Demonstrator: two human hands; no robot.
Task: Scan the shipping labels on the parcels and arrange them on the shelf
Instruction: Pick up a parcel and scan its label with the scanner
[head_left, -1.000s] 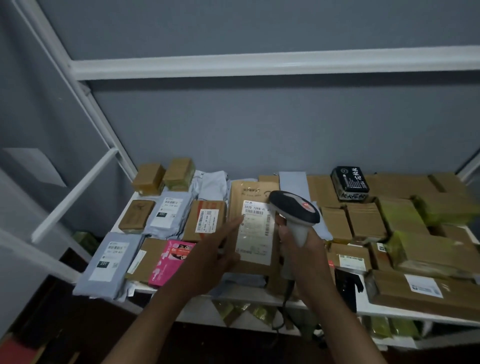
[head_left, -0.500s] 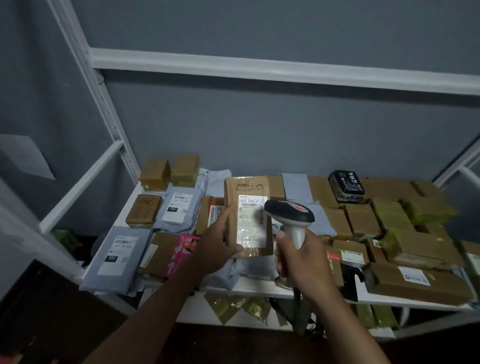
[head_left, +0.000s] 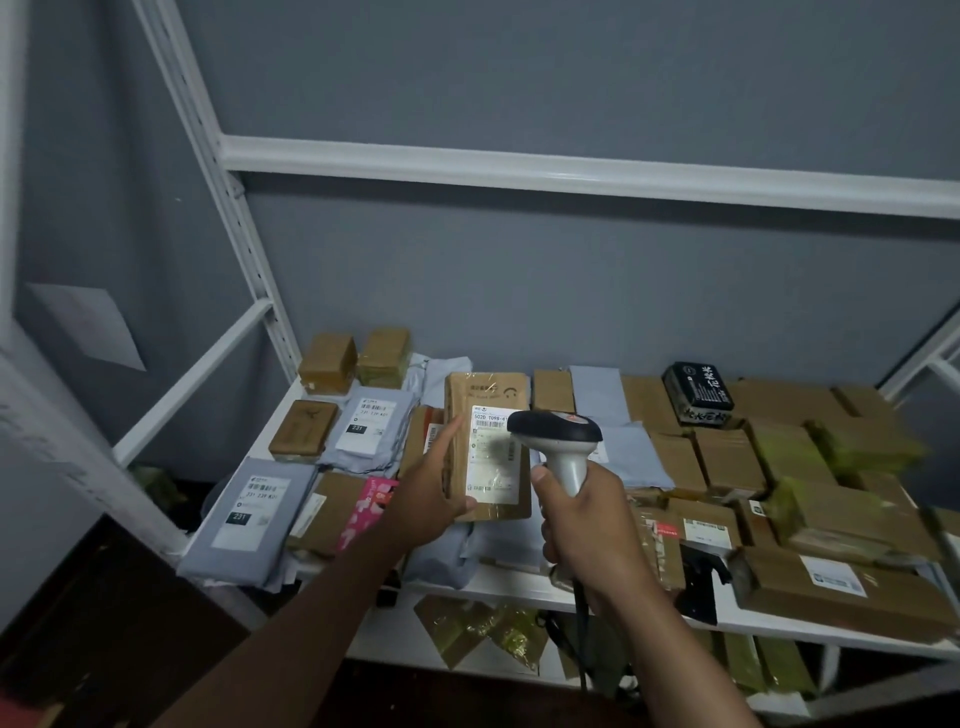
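My left hand (head_left: 431, 493) grips a flat brown parcel (head_left: 485, 395) by its left edge and holds it tilted up above the shelf, its white shipping label (head_left: 493, 462) facing me. My right hand (head_left: 584, 525) grips the handle of a grey and black barcode scanner (head_left: 558, 434), whose head sits right in front of the label's upper right corner. The scanner's cable hangs down below my wrist.
The white shelf (head_left: 519, 584) is crowded with brown boxes (head_left: 727, 457), grey mailer bags (head_left: 249, 512), a pink packet (head_left: 366, 512) and a black box (head_left: 698, 392) at the back. A white crossbar (head_left: 571, 174) runs overhead. More parcels lie on the lower level.
My left hand has lifted the brown parcel off the pile and tilted it upright. The scanner has moved up close to its label. The camera has tilted up.
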